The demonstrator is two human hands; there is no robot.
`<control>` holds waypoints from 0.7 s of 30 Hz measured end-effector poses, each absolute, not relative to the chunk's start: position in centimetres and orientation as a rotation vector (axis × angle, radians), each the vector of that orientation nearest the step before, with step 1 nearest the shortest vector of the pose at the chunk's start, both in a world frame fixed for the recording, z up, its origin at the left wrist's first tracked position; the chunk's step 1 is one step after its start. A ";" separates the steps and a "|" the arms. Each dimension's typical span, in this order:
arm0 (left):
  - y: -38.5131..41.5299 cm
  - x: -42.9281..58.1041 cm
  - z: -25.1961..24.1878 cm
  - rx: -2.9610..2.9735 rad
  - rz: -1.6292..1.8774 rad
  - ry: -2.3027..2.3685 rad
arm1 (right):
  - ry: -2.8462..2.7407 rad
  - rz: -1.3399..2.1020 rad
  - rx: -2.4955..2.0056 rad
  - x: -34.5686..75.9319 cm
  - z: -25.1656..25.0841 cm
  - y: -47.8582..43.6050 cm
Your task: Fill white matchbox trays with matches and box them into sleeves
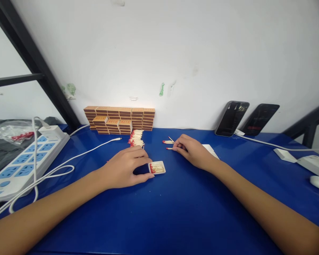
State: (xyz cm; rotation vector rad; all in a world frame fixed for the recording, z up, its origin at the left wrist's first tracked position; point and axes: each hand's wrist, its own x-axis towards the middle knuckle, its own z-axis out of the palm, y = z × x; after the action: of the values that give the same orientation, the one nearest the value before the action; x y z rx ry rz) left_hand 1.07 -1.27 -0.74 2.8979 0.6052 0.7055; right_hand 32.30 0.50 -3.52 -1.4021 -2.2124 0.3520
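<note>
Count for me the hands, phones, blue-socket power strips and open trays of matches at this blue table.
hands: 2, the left hand and the right hand
phones: 2
blue-socket power strip: 1
open tray of matches: 1
Total: 6

Small hand-packing workstation, workshop-like. Blue table [175,212] pushed against a bare white wall [175,53], black metal frame [34,60] at the sides. Stacked matchboxes [119,119] along the wall, loose matches [136,138] piled in front. Power strip [23,161], white cables [55,170], two phones [246,118] leaning on the wall.
</note>
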 end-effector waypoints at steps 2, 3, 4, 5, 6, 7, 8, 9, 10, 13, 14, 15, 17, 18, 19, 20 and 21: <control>-1.2 1.1 -0.8 2.899 0.705 0.608 | -2.213 0.358 -1.400 32.2 -3.3 0.2; -1.2 1.1 -0.8 2.898 0.707 0.613 | -2.207 0.366 -1.394 32.0 -3.1 0.0; -1.2 1.1 -0.8 2.896 0.709 0.619 | -2.197 0.376 -1.383 31.7 -2.9 -0.4; -1.2 1.1 -0.8 2.893 0.711 0.625 | -2.191 0.385 -1.366 31.2 -2.6 -0.9; -1.2 1.1 -0.8 2.889 0.711 0.634 | -2.188 0.392 -1.340 30.7 -2.3 -1.4; -1.2 1.1 -0.8 2.885 0.709 0.640 | -2.197 0.392 -1.307 30.0 -2.1 -2.1; -1.2 1.1 -0.8 2.881 0.706 0.645 | -2.220 0.387 -1.274 29.3 -1.9 -2.7; -1.3 1.2 -0.9 2.877 0.699 0.647 | -2.241 0.383 -1.246 28.6 -1.8 -3.4; -1.3 1.2 -0.9 2.874 0.695 0.649 | -2.267 0.379 -1.223 27.9 -1.8 -4.0; -1.3 1.2 -0.9 2.869 0.697 0.650 | -2.327 0.358 -1.178 26.4 -1.8 -5.2; -1.4 1.3 -1.0 2.868 0.699 0.651 | -2.337 0.359 -1.162 26.3 -1.8 -5.3; -1.4 1.3 -1.0 2.867 0.699 0.649 | -2.337 0.364 -1.146 26.2 -1.9 -5.3; -1.4 1.2 -1.0 2.865 0.695 0.646 | -2.289 0.363 -1.146 26.7 -1.9 -4.8; -1.4 1.2 -1.0 2.864 0.693 0.645 | -2.253 0.348 -1.162 27.1 -2.0 -4.4; -1.4 1.2 -1.0 2.864 0.691 0.642 | -2.212 0.320 -1.186 27.6 -2.1 -3.9; -1.4 1.2 -1.0 2.864 0.693 0.641 | -2.175 0.284 -1.216 28.2 -2.3 -3.3; -1.4 1.2 -1.0 2.863 0.694 0.640 | -2.151 0.251 -1.245 28.8 -2.5 -2.7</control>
State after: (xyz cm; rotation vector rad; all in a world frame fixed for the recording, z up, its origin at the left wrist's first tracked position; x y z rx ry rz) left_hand 1.18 -1.37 -0.96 2.8629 0.6398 0.6943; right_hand 28.84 -2.69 -2.47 -1.2452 -2.1505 0.2505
